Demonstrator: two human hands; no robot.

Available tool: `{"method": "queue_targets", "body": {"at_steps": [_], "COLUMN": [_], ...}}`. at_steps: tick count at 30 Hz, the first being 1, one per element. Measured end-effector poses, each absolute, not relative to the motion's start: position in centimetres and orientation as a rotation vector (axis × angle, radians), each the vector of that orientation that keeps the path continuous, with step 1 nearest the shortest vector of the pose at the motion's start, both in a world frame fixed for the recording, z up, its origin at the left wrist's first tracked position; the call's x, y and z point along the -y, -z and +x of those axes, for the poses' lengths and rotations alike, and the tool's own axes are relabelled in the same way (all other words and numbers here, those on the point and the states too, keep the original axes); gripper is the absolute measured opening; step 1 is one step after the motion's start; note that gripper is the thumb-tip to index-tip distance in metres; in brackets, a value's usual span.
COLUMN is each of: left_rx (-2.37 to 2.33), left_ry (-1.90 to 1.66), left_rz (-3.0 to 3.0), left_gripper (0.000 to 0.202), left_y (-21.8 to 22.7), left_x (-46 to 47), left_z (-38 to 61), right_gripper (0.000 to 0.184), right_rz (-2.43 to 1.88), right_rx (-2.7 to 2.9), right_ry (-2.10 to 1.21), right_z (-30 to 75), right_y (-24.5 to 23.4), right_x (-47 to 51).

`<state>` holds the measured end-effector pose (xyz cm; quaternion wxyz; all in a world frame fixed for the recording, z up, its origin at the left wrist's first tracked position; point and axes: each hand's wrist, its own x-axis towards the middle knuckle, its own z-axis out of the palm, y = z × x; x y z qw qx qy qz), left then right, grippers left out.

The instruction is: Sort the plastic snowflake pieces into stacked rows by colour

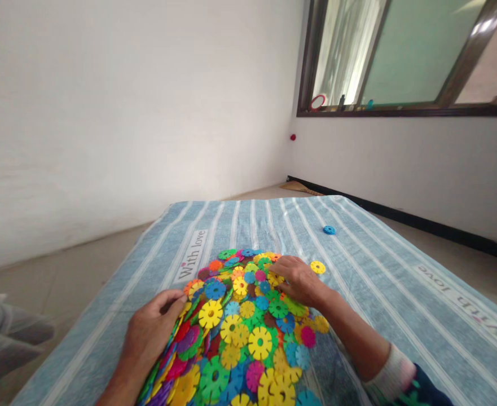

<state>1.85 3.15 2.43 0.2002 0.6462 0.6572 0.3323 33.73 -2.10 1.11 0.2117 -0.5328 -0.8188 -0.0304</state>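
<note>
A big heap of colourful plastic snowflake discs (240,332), notched around their rims, lies on a striped cloth (117,332). At the heap's left edge is my left hand (150,330). Its thumb and forefinger come together at the tips by some yellow and orange discs; whether a disc is pinched there is hard to make out. My right hand (299,279) reaches over the heap's upper right side. Its fingers and thumb are apart, with the tips around a yellow disc (276,278) that seems to lie on the heap.
One blue disc (329,230) lies far right on the cloth, and a loose yellow disc (317,267) sits just beyond my right hand. White walls (138,101) stand behind. Several small items, including a red-rimmed mirror (317,102), line the window ledge.
</note>
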Motion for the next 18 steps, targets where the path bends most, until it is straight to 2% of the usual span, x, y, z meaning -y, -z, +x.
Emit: {"method": "queue_targets", "body": {"at_steps": [8,13,18], "left_rx": [-1.847,-1.818,-1.844], "left_ry": [-0.905,-0.951,-0.909], "left_rz": [1.822,1.843,1.818], "left_gripper": [0.027,0.027,0.028], "left_y": [-2.9,-2.4,-2.5], "left_x": [-2.9,-3.2,-3.2], "left_z": [2.0,1.8,1.8], "right_gripper": [0.021,0.029,0.04], "right_rz": [-1.472,-1.5,-1.907], "right_rx": [2.251,2.116,1.902], "right_ry": [0.249,0.193,-0.012], "right_z": [33.3,35.8,40.5], "right_y": [-0.8,-2.2,-4.3], "right_x": [2.0,2.5,3.8]}}
